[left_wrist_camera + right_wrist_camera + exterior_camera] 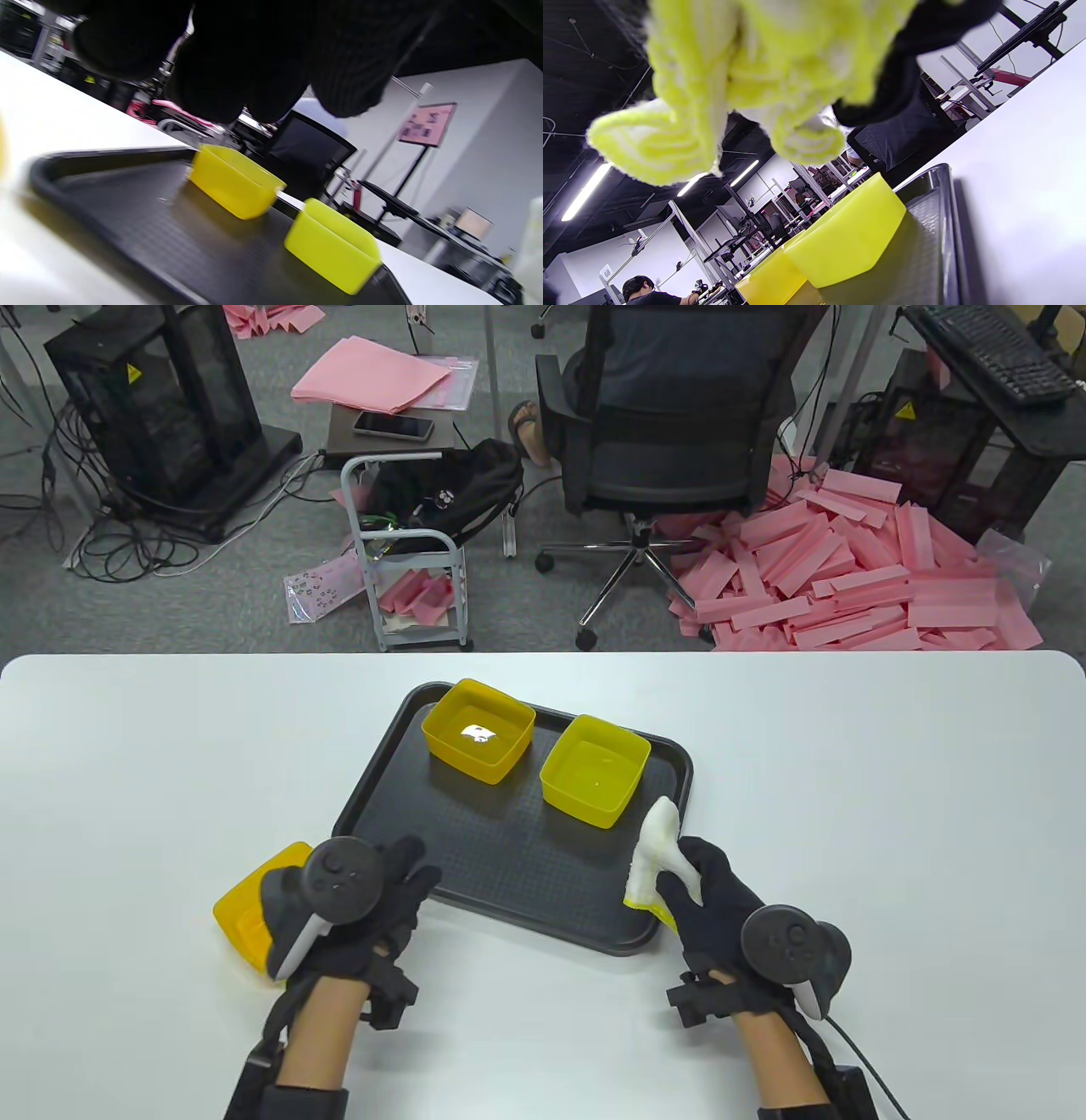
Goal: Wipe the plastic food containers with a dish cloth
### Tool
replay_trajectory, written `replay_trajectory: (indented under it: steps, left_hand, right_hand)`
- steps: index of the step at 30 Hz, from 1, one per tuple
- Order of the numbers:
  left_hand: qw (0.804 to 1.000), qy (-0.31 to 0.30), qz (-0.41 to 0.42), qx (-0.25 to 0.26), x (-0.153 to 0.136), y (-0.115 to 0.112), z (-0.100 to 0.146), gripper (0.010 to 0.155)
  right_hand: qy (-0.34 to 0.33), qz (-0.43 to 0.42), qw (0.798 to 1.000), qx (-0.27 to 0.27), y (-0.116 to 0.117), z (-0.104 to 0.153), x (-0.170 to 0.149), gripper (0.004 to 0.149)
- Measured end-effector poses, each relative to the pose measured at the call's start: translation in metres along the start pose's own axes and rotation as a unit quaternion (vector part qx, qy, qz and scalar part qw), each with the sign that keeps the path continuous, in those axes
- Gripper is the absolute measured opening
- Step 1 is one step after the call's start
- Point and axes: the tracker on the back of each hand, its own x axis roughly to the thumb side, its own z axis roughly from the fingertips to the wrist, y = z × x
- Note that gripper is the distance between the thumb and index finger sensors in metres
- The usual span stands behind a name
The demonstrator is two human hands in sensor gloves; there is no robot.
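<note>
Two yellow plastic containers stand open side up on a black tray (509,865): one at the back left (479,738), one to its right (594,768). Both show in the left wrist view (233,186) (335,245) and the right wrist view (768,279) (848,237). A third, orange-yellow container (242,912) lies on the table left of the tray, partly hidden under my left hand (407,882), whose fingers reach to the tray's near left edge and hold nothing. My right hand (679,882) grips a bunched white and yellow dish cloth (657,836) over the tray's near right corner; it fills the right wrist view (712,84).
The white table (848,814) stretches bare to both sides of the tray. Beyond its far edge are an office chair (679,432), a small cart (407,551) and a heap of pink foam strips (848,577) on the floor.
</note>
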Motion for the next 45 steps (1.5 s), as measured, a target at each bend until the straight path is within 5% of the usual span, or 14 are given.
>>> replay_trajectory:
  steps: [13, 23, 32, 45]
  left_hand:
    - [0.99, -0.034, -0.02, -0.132, 0.096, -0.102, -0.103, 0.067]
    - [0.975, 0.026, -0.044, -0.215, 0.105, -0.168, -0.143, 0.066]
    - [0.993, 0.013, -0.065, -0.101, 0.103, -0.159, -0.13, 0.043]
    - [0.997, -0.074, 0.019, -0.033, 0.082, -0.11, -0.067, 0.039]
  right_hand:
    - [0.039, -0.025, 0.999, -0.026, -0.015, -0.004, -0.016, 0.056]
    - [0.059, -0.049, 0.997, -0.032, -0.02, -0.006, -0.027, 0.056]
    - [0.056, -0.054, 0.997, -0.027, -0.019, -0.006, -0.027, 0.056]
    - [0.036, -0.04, 0.999, 0.003, -0.013, -0.004, -0.016, 0.056]
